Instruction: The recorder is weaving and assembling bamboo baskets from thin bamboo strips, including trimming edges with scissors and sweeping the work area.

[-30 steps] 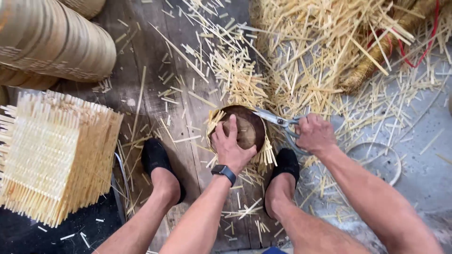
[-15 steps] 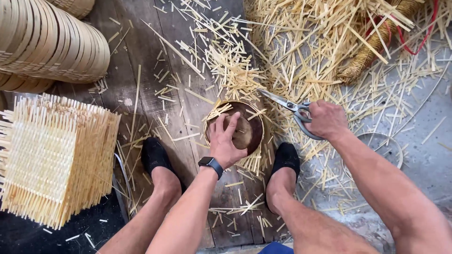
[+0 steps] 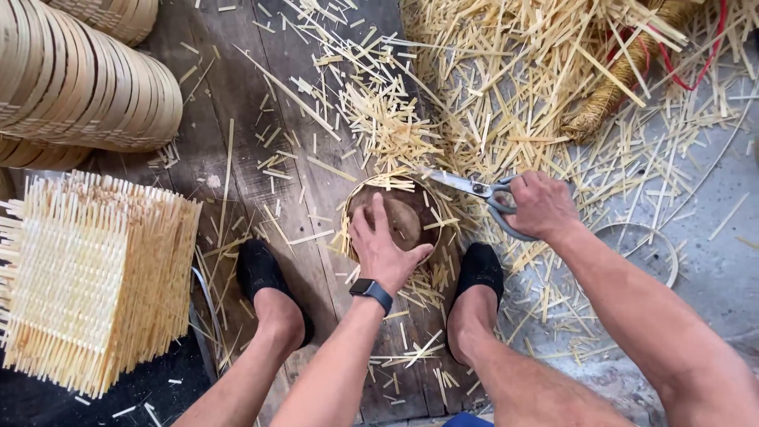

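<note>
Lifted slightly clear of the round woven basket since a moment ago, with the scissors held just right of its far rim rather than over it. Right hand wrapped tight around the grey scissor handles, blades pointing left toward the rim, nearly closed. Left hand pressed flat on the basket's brown inside, fingers spread, gripping nothing; dark wristwatch on that wrist. Basket resting on the wooden planks between two black shoes, ringed by pale bamboo offcuts heaped thickest far and right. At left, a square woven panel with bristling strip ends; beyond it, far left, a stack of round baskets. At right, a thin ring on the concrete.
</note>
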